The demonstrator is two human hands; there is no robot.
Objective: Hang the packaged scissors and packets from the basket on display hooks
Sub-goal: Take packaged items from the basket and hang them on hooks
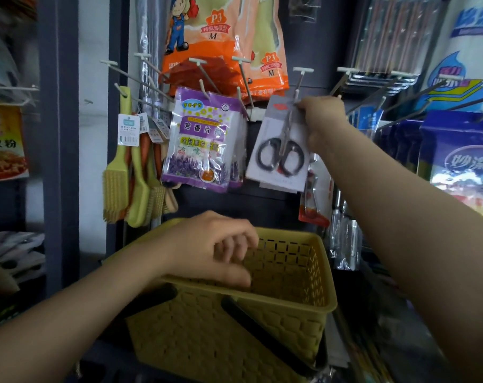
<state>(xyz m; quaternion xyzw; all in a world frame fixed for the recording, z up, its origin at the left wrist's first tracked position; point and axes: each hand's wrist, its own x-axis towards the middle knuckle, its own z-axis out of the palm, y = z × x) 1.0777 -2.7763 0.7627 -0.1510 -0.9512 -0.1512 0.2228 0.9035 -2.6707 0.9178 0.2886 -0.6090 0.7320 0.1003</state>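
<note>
A carded pair of black-handled scissors [279, 153] hangs at the display wall, and my right hand [321, 123] grips the card's upper right edge at the white hook [299, 84]. Whether the card's hole sits on the hook I cannot tell. Left of it, purple lavender packets [200, 142] hang from another hook. My left hand [221, 250] rests on the near rim of the yellow basket [290, 272], fingers curled over the rim. The inside of the basket shows no items from this angle.
Orange glove packs [234, 45] hang above. Yellow and orange brushes [132, 175] hang at the left. Blue packets [461, 161] and several bare hooks fill the right side. The basket's black handles [262, 335] lie folded down at its front. Red-carded items [314, 200] hang under the scissors.
</note>
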